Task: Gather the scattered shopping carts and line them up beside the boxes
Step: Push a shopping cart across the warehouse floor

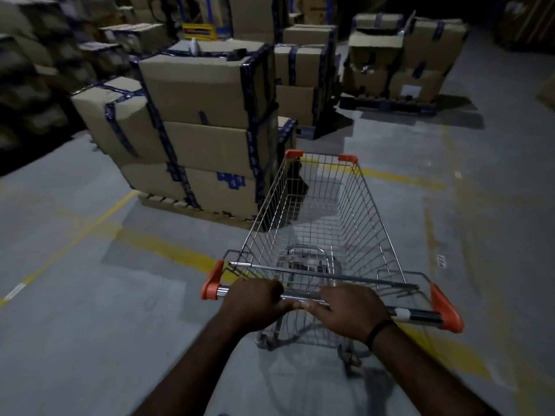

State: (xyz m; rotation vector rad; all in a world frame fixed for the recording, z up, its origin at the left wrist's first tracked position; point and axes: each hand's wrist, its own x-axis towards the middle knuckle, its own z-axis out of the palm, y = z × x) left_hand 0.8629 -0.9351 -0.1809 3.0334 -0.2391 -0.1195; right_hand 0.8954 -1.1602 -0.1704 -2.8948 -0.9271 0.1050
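Observation:
An empty wire shopping cart (318,223) with orange corner caps stands right in front of me on the grey floor. Its chrome handle bar (417,314) runs across the lower middle of the view. My left hand (255,301) is closed around the bar near its left end. My right hand (350,310), with a dark band at the wrist, grips the bar just beside it. The cart's front left corner is close to a pallet stack of taped cardboard boxes (207,127), which rises to the cart's left. No other cart is in sight.
More stacks of boxes stand behind (303,76) and at the back right on a dark pallet (405,58). Shelving with boxes fills the far left (33,70). Yellow lines (162,247) cross the floor. Open floor lies to the right of the cart (480,181).

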